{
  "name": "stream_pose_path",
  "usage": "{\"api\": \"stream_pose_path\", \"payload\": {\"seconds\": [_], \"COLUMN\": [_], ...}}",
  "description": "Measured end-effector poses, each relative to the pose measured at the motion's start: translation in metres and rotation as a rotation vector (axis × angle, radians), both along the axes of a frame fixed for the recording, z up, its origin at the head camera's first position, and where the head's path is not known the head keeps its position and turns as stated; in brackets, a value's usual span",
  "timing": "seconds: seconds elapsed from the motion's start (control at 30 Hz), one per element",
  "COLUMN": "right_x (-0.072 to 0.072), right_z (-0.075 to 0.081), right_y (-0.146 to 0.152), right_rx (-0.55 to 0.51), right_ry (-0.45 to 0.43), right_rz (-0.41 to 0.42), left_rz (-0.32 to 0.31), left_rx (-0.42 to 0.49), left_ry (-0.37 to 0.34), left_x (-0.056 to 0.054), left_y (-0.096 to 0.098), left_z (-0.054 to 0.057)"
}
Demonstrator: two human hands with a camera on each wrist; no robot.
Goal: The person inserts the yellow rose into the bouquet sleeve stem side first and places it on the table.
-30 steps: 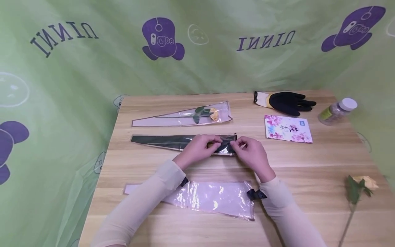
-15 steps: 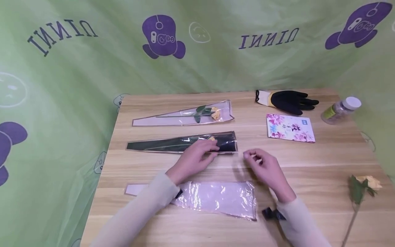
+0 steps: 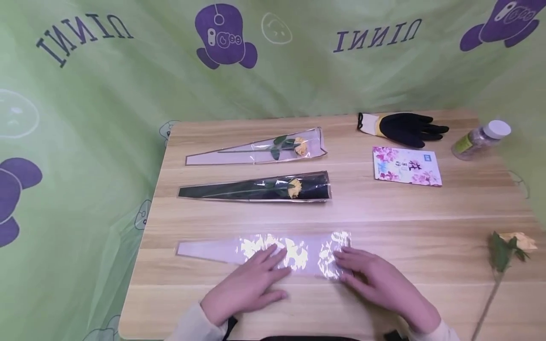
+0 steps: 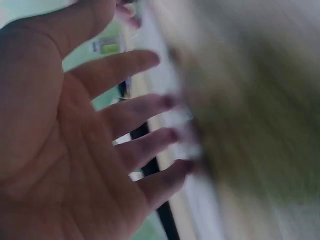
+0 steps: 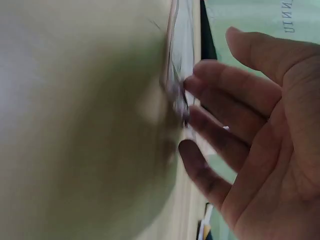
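Observation:
A pale tapered flower sleeve (image 3: 204, 248) of shiny clear film lies flat near the front of the table. My left hand (image 3: 251, 284) is spread at its middle, the fingers nearly straight over the film. At the sleeve's wide right end, my right hand (image 3: 379, 284) touches the film with extended fingertips. The left wrist view shows the left hand (image 4: 75, 135) with fingers apart and nothing in the palm; the right hand (image 5: 260, 130) looks much the same in its own view. Farther back lies a black sleeve (image 3: 222, 190) with a yellow rose (image 3: 294, 188) inside.
Behind it lies another pale sleeve (image 3: 209, 158) holding a yellow rose (image 3: 300, 146). At the back right are a black glove (image 3: 409, 129), a floral-printed packet (image 3: 407, 166) and a white-capped jar (image 3: 481, 139). A loose rose (image 3: 518, 240) lies at the right edge.
Both hands have left the black sleeve and come toward the front, onto the pale sleeve. The rose in the black sleeve is now uncovered. The head view has tilted slightly down.

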State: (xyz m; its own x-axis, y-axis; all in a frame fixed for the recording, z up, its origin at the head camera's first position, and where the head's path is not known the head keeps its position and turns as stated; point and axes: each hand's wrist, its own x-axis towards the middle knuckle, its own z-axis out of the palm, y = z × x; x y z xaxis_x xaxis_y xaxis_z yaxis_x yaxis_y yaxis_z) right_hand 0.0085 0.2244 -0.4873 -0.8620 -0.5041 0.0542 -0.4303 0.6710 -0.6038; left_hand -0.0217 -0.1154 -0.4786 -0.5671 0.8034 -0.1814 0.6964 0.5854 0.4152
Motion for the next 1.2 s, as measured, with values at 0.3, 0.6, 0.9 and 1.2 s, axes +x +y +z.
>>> {"api": "stream_pose_path", "payload": {"seconds": [0.3,0.6,0.9,1.2], "right_x": [-0.059,-0.057,-0.058,-0.051], "right_z": [-0.002,-0.006,-0.008,0.005], "right_y": [-0.003,0.004,0.0,-0.006], "right_rx": [-0.03,0.035,0.017,-0.212], "right_ry": [-0.102,-0.048,-0.135,-0.17], "right_rz": [-0.132,-0.479,-0.53,-0.438], "left_rz": [0.093,0.074,0.082,0.071], "left_rx": [0.022,0.018,0.049,0.034], "left_ry": [0.044,0.026,0.026,0.033], "left_x": [-0.055,-0.061,-0.054,-0.052], "left_y": [0.012,0.012,0.009,0.007], "left_z": [-0.012,-0.01,-0.007,0.002]}}
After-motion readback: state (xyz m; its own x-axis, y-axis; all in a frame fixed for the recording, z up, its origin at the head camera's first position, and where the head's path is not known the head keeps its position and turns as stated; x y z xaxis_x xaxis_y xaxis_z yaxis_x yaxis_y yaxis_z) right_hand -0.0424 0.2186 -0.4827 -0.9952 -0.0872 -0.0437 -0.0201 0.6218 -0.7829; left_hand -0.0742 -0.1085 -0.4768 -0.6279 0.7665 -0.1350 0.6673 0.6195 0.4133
